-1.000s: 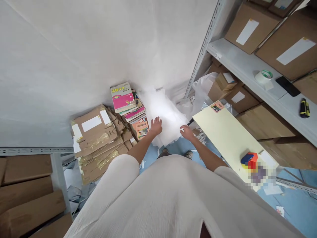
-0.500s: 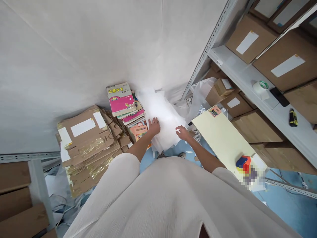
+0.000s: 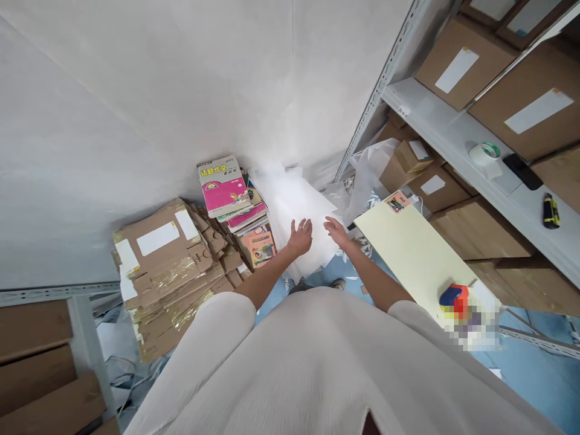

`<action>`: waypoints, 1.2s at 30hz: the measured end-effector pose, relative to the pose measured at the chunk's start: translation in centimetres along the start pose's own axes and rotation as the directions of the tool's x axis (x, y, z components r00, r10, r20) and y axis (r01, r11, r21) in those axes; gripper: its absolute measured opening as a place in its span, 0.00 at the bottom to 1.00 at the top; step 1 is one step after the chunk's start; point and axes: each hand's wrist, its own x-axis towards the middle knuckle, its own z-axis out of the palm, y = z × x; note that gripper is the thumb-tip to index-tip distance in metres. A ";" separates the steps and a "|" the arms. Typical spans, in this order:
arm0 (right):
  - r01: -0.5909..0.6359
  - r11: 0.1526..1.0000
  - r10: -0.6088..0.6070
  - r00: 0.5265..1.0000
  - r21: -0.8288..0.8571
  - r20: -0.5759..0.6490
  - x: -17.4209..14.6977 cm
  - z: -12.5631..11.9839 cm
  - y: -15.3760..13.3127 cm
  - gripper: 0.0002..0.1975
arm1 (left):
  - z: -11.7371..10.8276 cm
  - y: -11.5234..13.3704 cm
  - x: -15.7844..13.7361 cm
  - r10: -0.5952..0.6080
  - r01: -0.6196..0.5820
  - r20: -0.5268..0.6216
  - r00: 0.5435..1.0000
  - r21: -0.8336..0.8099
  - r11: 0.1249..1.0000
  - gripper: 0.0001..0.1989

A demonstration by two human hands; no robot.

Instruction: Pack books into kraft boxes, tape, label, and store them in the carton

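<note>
White sheets of paper or thin wrapping [image 3: 296, 199] lie in a bright, overexposed pile in front of me. My left hand [image 3: 301, 238] is over the middle of the pile, its fingers spread; whether it presses on the sheets I cannot tell. At the pile's right edge my right hand [image 3: 336, 231] has its fingers partly stretched and apart, with nothing visible in them. Left of the white pile stands a stack of books [image 3: 225, 187], a pink and grey one on top. An orange-covered book [image 3: 260, 246] lies lower, close to my left forearm.
Flattened cardboard boxes [image 3: 167, 260] are piled at the left. A cream-coloured board or tabletop [image 3: 408, 248] on the right bears a small card and a colourful object, partly pixelated. The shelf [image 3: 446, 115] holds cartons, a tape roll [image 3: 484, 153], a black phone-like object [image 3: 522, 171] and a yellow-black tool [image 3: 551, 211].
My left hand has moved right, from the pile's left edge to over its middle. My right hand has shifted slightly up, its fingers opening out. The view has turned a little.
</note>
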 end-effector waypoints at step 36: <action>-0.267 0.963 0.242 0.828 0.024 -0.506 -10.2 -37.3 24.3 0.23 | 8.3 32.0 17.8 0.258 -0.277 0.331 0.908 0.009 0.961 0.31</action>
